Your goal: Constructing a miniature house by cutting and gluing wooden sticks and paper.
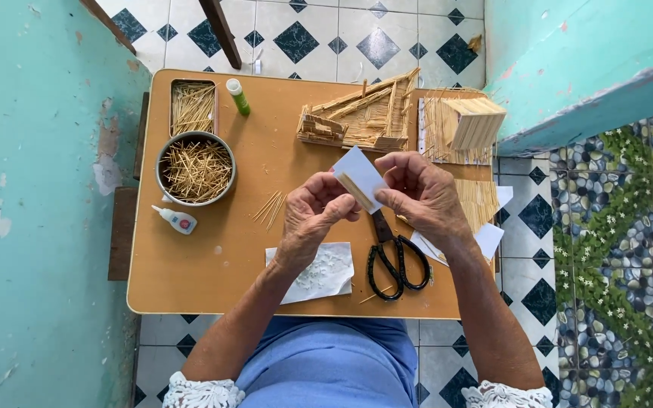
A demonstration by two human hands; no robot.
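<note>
While both hands were raised just above the worktop [190, 279], they shared one small white card [358, 175] with a strip of sticks [355, 190] glued along its lower edge. The left hand [313, 213] pinched the card's lower left part between thumb and curled fingers; the right hand [423, 193] pinched its right edge, fingers bent inward. Directly below the right hand lay black-handled scissors [396, 261], blades pointing up toward the card. Below the left hand rested a white sheet of paper [319, 273] smeared with glue. To the left of the left hand lay a few loose sticks [270, 205], and farther left a round metal bowl [196, 170] filled with sticks, with a small white glue bottle [176, 220] beneath it. Beyond the hands stood a partly built stick house [360, 117]; beyond the right hand, a stack of stick panels [471, 122].
</note>
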